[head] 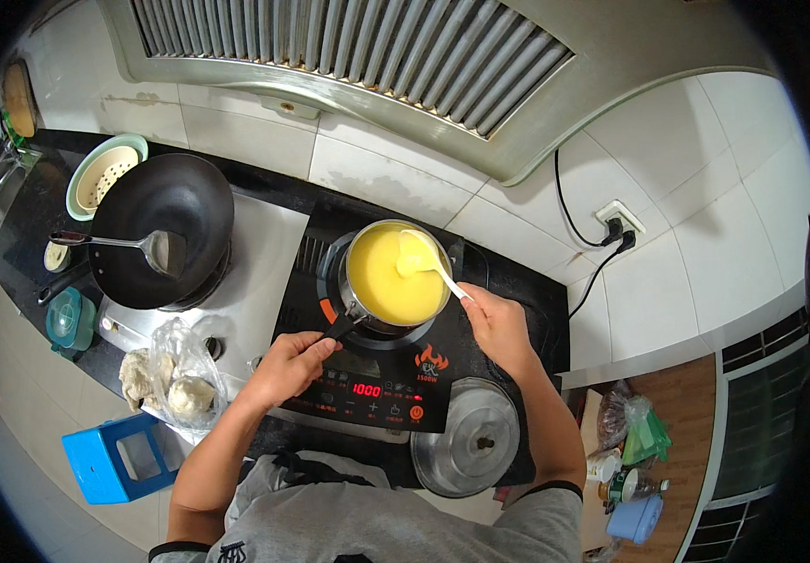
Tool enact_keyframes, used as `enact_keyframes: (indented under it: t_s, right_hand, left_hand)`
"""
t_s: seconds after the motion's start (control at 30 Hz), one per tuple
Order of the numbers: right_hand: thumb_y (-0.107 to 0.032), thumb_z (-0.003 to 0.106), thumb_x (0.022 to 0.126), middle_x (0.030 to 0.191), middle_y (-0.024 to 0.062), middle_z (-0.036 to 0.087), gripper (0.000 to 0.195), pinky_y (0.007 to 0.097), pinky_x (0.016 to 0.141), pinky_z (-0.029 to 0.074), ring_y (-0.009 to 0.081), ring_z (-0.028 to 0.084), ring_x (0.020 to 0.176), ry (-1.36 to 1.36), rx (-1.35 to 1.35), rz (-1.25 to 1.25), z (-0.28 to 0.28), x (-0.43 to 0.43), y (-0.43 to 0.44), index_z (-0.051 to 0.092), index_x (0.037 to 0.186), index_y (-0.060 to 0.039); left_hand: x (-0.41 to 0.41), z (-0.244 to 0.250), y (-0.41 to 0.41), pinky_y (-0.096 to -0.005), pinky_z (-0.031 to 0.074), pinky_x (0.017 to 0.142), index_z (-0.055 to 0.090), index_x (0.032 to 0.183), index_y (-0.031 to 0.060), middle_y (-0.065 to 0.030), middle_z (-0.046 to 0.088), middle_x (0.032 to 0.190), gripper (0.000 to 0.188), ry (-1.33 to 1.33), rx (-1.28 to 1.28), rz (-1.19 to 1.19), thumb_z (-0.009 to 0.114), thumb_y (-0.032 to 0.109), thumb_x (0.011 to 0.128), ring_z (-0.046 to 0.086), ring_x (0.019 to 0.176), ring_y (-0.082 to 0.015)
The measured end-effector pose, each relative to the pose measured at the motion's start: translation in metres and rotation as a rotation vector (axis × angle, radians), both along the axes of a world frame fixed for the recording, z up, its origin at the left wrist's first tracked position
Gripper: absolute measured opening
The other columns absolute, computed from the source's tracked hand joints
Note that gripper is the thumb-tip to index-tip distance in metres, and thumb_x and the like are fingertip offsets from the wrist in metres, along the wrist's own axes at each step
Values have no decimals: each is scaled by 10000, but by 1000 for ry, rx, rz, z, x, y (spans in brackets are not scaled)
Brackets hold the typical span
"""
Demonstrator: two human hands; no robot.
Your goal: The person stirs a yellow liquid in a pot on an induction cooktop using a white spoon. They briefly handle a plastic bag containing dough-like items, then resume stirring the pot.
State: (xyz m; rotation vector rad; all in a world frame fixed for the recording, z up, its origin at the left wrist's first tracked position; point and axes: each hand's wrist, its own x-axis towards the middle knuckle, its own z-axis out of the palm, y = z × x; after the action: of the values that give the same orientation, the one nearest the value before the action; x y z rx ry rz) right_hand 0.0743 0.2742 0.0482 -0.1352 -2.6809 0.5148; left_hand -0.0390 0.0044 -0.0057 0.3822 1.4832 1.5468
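A metal saucepan stands on the black induction cooker, holding a thick yellow liquid. My left hand grips the pan's black handle near its end. In my right hand is the handle of a white ladle. The ladle's bowl lies in the yellow liquid, coated with it, towards the far side of the pan. Red digits glow on the cooker's control panel, in front of the pan.
Left of the cooker, a black wok with a metal spatula sits on the gas stove. A plastic bag with pale lumps lies before it. A metal lid is near my right forearm. The range hood overhangs the counter.
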Motion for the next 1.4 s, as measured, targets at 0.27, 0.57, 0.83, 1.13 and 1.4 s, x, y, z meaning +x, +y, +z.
enact_keyframes:
  t_s: [0.27, 0.57, 0.83, 1.13, 1.4]
  right_hand:
    - [-84, 563, 674, 656, 75, 548, 327, 302, 479, 457, 203, 577, 577, -100, 705, 261, 7, -32, -3, 584, 998, -43]
    - [-96, 548, 681, 649, 53, 512, 341, 308, 463, 427, 191, 542, 557, -198, 855, 324, -2, -44, 19, 589, 1018, -69]
    - [-106, 530, 760, 623, 137, 580, 221, 400, 492, 448, 293, 589, 569, -578, 546, 236, 21, -22, -4, 585, 963, -41]
    - [-141, 517, 788, 621, 157, 589, 137, 435, 581, 474, 346, 590, 610, -440, -84, 290, 15, -27, -24, 611, 842, -57]
    - [-75, 517, 740, 557, 135, 580, 187, 365, 430, 448, 275, 580, 470, -252, 432, 129, -16, -46, -51, 614, 894, -30]
  left_hand:
    - [0, 2, 0, -193, 201, 341, 573, 982, -27, 55, 341, 481, 294, 12, 3, -6, 474, 242, 915, 275, 367, -31]
    - [1, 1, 0, -196, 214, 357, 573, 983, -23, 54, 349, 493, 301, 9, 4, 6, 476, 254, 915, 286, 383, -30]
    - [3, 1, 0, -214, 217, 374, 588, 942, -13, 67, 351, 498, 287, -6, -4, 23, 496, 256, 909, 287, 408, -25]
    - [2, 6, 0, -208, 223, 372, 587, 939, -2, 70, 349, 498, 267, 7, -18, 4, 489, 245, 911, 296, 406, -23]
    - [2, 2, 0, -199, 224, 368, 572, 981, -20, 54, 341, 494, 296, 15, -4, -4, 462, 249, 924, 295, 396, -33]
